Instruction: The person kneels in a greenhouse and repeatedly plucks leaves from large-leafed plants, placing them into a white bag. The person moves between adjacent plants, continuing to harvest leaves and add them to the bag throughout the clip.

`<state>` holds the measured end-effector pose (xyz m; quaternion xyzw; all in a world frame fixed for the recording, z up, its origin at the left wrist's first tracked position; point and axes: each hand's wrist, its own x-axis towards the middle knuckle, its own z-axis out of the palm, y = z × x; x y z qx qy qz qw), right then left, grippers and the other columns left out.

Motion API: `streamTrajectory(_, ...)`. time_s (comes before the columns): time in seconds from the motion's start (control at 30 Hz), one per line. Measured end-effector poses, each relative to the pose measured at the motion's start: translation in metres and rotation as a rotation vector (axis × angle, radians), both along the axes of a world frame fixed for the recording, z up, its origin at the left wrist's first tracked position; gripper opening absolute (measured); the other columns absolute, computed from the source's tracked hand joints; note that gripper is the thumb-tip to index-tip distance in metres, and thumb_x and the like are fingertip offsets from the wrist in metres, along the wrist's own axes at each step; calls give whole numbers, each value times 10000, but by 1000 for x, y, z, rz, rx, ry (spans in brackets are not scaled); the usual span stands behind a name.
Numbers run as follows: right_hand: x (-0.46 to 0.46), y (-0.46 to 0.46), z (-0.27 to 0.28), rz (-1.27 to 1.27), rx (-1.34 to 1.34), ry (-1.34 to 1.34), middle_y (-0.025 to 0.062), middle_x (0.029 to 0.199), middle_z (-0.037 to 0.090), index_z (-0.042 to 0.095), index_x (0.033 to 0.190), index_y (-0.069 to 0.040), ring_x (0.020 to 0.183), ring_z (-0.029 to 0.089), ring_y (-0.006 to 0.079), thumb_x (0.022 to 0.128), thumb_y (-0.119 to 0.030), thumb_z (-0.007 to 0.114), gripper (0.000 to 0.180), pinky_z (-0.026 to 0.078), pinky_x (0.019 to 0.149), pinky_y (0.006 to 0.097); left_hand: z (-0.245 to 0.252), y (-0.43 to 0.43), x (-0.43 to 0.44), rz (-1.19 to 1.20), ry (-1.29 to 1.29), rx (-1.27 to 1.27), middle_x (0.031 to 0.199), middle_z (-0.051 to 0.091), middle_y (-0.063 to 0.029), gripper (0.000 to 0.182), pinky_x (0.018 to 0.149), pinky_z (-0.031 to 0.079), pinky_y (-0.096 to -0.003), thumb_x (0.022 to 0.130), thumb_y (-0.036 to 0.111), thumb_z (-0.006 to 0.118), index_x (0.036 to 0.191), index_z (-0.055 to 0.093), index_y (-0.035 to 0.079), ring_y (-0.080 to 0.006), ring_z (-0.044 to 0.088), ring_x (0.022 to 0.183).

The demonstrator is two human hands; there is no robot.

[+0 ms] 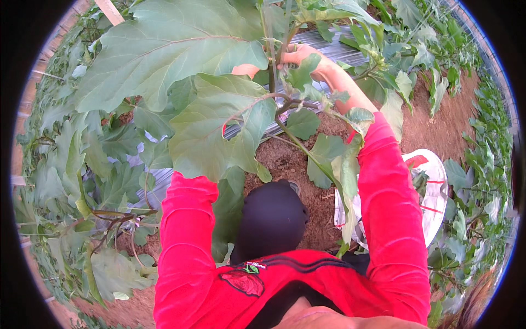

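Note:
An eggplant-like leafy plant rises before me, its upright stem [272,78] running beside clear twine [269,24]. My right hand [302,57] reaches in from the right with bent fingers at this stem. What its fingertips hold is hidden by the stem and foliage. Only a patch of my left hand [245,70] shows, left of the stem. A broad lobed leaf [172,53] covers the rest of it. Another large leaf [224,127] hangs over my left forearm. A side branch [304,148] slants down between my arms, in front of my right sleeve.
A white sack [431,201] with red marks stands on the soil by my right arm, green matter at its opening. Silvery plastic mulch [341,47] covers the bed beyond the stem. My dark-clad knee [273,218] is below the plant. Dense foliage [53,164] lines both sides.

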<state>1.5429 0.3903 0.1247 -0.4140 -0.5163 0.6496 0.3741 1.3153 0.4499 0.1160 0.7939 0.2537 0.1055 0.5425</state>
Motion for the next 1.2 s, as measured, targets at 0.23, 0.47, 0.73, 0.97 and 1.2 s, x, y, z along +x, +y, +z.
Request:
streamTrajectory(0.23,27,-8,-31,-241,201,-630,65,828,688,679,1018,-17,724,635,155,839,-178,638,245,498,683,290,18,7,-9,64,-13,323,1031,672,-83,301,857,491,-335,894,167,631,1156,615,22,-168,617,986)
streamTrajectory(0.47,143,-203,37,-759,441,-1025,93,883,665,573,1198,-19,731,596,132,903,-180,603,338,491,682,298,-74,0,-4,705,-707,312,1218,609,-102,375,939,464,-340,828,55,645,1192,584,-15,-177,596,1046)
streamTrajectory(0.73,270,-463,5,-182,-169,-1866,186,894,689,676,1016,-43,833,665,359,779,-200,689,284,520,784,431,-68,-26,28,634,-493,221,1209,594,-129,383,958,436,-368,831,155,658,1174,586,1,-225,571,1086)
streamTrajectory(0.97,116,-293,147,-722,530,-930,73,973,689,632,1133,-3,865,622,125,951,-146,557,243,490,804,280,-26,-63,28,765,-392,318,1181,596,-142,400,953,423,-401,840,256,673,1156,598,23,-253,561,1087)
streamTrajectory(1.2,-23,-113,180,-470,766,-563,236,1283,569,257,1482,-22,1155,588,261,823,-362,699,863,466,963,371,-8,-73,36,743,-451,435,1123,609,-170,423,949,396,-448,866,380,663,1127,616,50,-293,550,1087)
